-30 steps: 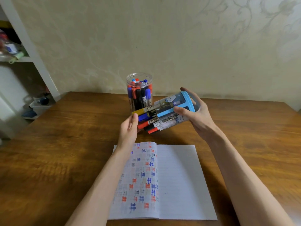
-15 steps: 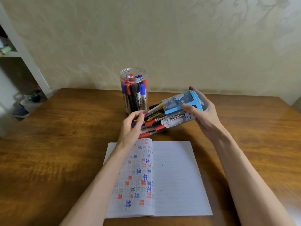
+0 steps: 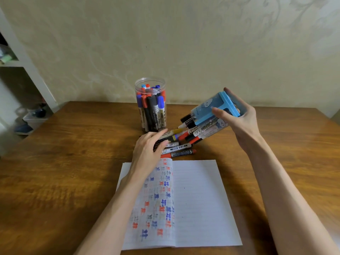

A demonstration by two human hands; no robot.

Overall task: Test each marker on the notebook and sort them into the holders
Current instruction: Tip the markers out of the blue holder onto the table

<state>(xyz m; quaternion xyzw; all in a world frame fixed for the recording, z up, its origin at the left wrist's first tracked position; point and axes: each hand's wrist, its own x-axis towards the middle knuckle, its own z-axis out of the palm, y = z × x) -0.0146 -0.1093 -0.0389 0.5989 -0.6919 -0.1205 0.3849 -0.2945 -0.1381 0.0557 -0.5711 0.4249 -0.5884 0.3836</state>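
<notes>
My right hand grips the tipped blue holder; markers have spilled by the far edge of the notebook. My left hand lies spread over them: testing next

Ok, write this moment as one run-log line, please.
right hand: holds blue holder tilted | left hand: rests on loose markers | notebook: open | clear jar: upright

Our right hand is raised, with the palm turned to the left. Its fingers at the back and its thumb at the front curl round the blue holder, which is tilted. The right forearm comes up from the lower right. Our left hand is lower, palm down. Its fingers are nearly straight, point toward the right fingers and rest on the loose markers. The two hands are apart.
</notes>
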